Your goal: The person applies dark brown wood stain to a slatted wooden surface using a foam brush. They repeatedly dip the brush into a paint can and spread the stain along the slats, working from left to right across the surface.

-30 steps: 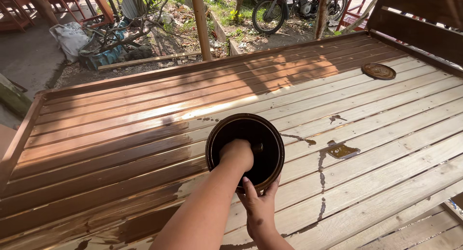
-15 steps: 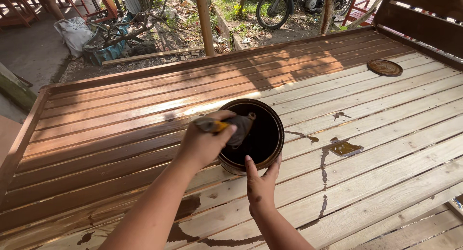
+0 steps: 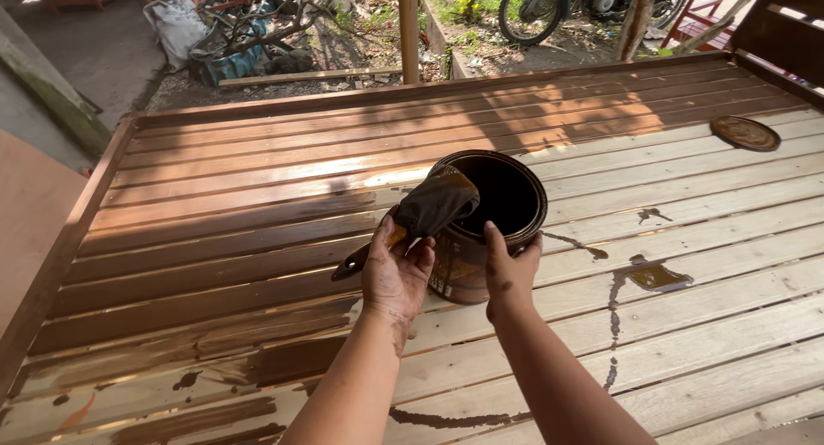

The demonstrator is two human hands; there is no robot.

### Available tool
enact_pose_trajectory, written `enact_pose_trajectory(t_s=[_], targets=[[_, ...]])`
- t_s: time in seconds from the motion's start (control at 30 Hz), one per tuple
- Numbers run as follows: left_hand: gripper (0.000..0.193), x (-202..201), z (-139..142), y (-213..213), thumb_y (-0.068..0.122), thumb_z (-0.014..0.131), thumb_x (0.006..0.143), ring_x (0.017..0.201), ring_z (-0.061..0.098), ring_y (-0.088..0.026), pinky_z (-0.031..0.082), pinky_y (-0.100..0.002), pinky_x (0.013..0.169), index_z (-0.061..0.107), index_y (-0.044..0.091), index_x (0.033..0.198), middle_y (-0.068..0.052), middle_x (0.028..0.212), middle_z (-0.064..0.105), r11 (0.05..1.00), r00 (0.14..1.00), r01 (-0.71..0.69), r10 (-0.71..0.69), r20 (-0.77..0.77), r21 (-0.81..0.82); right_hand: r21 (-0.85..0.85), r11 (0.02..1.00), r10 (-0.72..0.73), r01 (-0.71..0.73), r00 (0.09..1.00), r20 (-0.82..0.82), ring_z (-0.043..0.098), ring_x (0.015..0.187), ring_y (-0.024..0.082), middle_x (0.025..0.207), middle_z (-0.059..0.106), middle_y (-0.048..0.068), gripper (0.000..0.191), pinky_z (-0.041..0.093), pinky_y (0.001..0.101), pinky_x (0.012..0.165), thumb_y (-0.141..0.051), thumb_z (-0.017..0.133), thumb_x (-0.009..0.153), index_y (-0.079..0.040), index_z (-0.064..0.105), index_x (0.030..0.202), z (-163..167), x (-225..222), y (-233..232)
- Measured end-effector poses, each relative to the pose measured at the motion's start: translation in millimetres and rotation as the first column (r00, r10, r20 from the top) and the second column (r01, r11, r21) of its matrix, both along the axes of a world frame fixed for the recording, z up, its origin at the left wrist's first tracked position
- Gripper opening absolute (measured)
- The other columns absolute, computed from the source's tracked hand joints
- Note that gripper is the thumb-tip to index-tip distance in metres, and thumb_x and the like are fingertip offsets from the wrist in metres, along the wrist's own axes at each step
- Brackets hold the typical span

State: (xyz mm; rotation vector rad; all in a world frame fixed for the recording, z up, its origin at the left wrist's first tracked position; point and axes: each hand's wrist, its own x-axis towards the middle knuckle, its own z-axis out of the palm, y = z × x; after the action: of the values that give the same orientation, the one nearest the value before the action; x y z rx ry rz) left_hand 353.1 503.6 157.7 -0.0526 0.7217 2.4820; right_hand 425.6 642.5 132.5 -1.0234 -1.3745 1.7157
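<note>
Now the paintbrush [image 3: 421, 211] is coming up out of the stain can [image 3: 489, 226], its bristles loaded dark and hanging over the rim at about nine o'clock, where half a second ago the brush was lower against the can's mouth and a second ago the hand was reaching down into it. The left hand [image 3: 396, 272] is gripping the handle, fingers curled and clamped around it. The right hand [image 3: 508, 269] is steadying the can at its six o'clock side, thumb over the rim and fingers wrapped on the wall. The can is sitting near the middle of the slatted wooden platform [image 3: 215, 239], between stained boards toward eleven o'clock and bare ones toward five. Its lid [image 3: 745, 133] is lying well apart at two o'clock, with drips [image 3: 652, 278] at three. The loaded brush looks ready for the boards.
</note>
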Motion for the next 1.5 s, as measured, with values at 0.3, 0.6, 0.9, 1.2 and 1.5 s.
enact_pose_trajectory(t_s=[0.3, 0.6, 0.9, 1.2, 1.5], targets=[[0.029, -48, -3, -189, 0.033, 0.07, 0.093, 0.064, 0.062, -0.013, 0.052, -0.027, 0.059, 0.07, 0.013, 0.115, -0.004, 0.087, 0.071, 0.965, 0.956, -0.193, 0.226, -0.187, 0.178, 0.006, 0.997, -0.078, 0.078, 0.994, 0.07, 0.036, 0.146, 0.032, 0.162, 0.023, 0.019, 0.112, 0.035, 0.0442, 0.119, -0.048, 0.079, 0.081, -0.005, 0.013, 0.16, -3, -28, -8], [0.01, -59, -86, -444, 0.021, 0.07, 0.107, 0.082, 0.061, -0.014, 0.049, -0.026, 0.069, 0.065, 0.013, 0.11, -0.005, 0.103, 0.068, 0.911, 0.885, -0.401, 0.356, -0.301, -0.1, 0.13, 0.984, -0.121, 0.121, 0.993, -0.008, 0.032, 0.145, 0.034, 0.162, 0.013, 0.017, 0.097, 0.036, 0.0491, 0.116, -0.045, 0.069, 0.09, -0.01, 0.012, 0.16, -78, -7, -115], [0.032, -69, -126, -408, 0.026, 0.075, 0.089, 0.079, 0.067, -0.018, 0.053, -0.03, 0.061, 0.068, 0.002, 0.108, -0.009, 0.096, 0.073, 0.71, 0.968, -0.249, 0.161, -0.192, -0.659, 0.574, 0.623, -0.05, -0.532, 0.705, 0.707, 0.029, 0.151, 0.026, 0.158, 0.04, 0.004, 0.054, 0.015, 0.0526, 0.122, -0.037, 0.058, 0.094, -0.019, 0.052, 0.144, -163, -2, -172], [0.024, -115, -134, -441, 0.019, 0.068, 0.094, 0.068, 0.067, -0.015, 0.055, -0.027, 0.053, 0.069, 0.012, 0.117, -0.008, 0.097, 0.073, 0.426, 0.911, -0.407, 0.123, -0.394, -0.808, 0.592, 0.53, -0.192, -0.607, 0.594, 0.781, 0.013, 0.155, 0.026, 0.166, 0.026, 0.01, 0.063, 0.003, 0.0516, 0.123, -0.047, 0.039, 0.1, -0.016, 0.036, 0.155, -178, -21, -196], [0.037, -173, -37, -597, 0.025, 0.074, 0.09, 0.09, 0.075, -0.024, 0.059, -0.039, 0.08, 0.073, 0.021, 0.127, -0.009, 0.103, 0.078, -0.309, 0.843, -0.526, -0.317, -0.435, -0.793, 0.57, 0.544, -0.233, -0.615, 0.542, 0.807, 0.013, 0.156, 0.025, 0.166, 0.027, 0.008, 0.061, 0.003, 0.0509, 0.124, -0.046, 0.039, 0.1, -0.016, 0.039, 0.153, -173, -32, -203]])
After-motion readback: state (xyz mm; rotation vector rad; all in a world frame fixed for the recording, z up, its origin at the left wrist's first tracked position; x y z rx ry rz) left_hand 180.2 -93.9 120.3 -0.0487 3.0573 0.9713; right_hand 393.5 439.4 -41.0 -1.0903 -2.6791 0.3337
